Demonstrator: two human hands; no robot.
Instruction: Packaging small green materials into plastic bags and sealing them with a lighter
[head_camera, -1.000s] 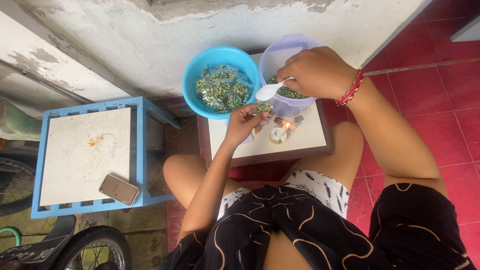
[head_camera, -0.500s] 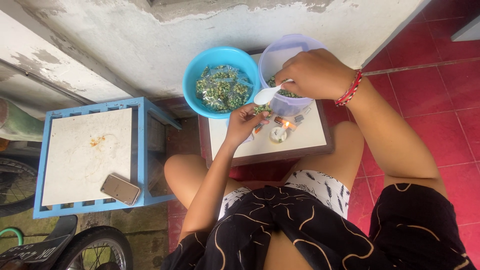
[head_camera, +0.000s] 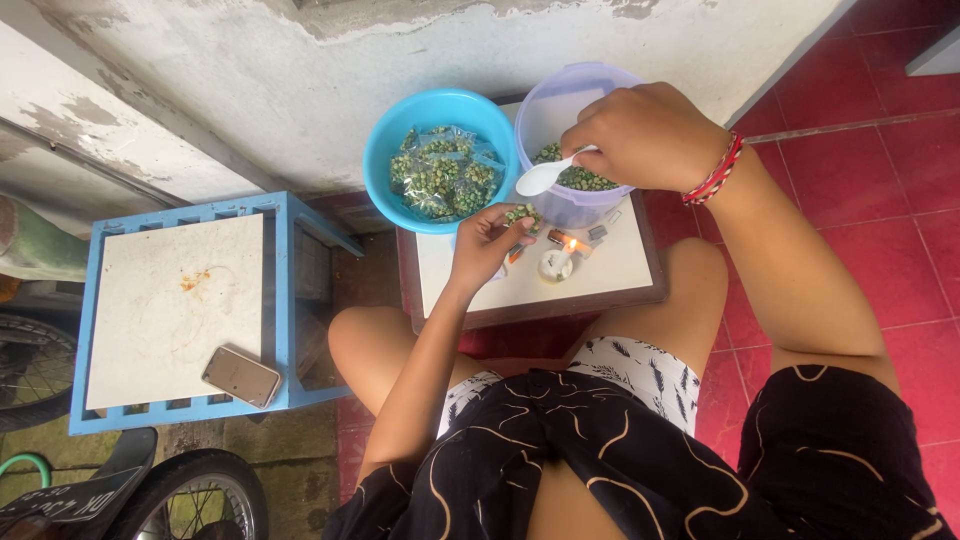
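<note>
while the spoon's bowl sat lower against the tub's near side half a second ago, the white plastic spoon (head_camera: 545, 177) now hangs at the rim of the lilac tub (head_camera: 575, 110), its bowl turned toward the left hand; it looks nearly bare, so i judge the scoop to be between tub and bag. the right hand (head_camera: 650, 135) has its grip pressed together round the spoon's handle. the left hand (head_camera: 485, 245) has hardly shifted; its fingers pinch a small clear bag (head_camera: 522, 214) of green peas, held just above the bench (head_camera: 600, 270) and just under the spoon.

the peas in the tub are dull green, small and dry-looking, lying loose below the rim. beside it the blue bowl (head_camera: 385, 150) holds several filled clear bags of the same peas. a small lit candle (head_camera: 557, 262) stands on the bench close to the left hand. to the left, well apart, a phone (head_camera: 240, 376) lies on a blue-framed side table (head_camera: 170, 300).
</note>
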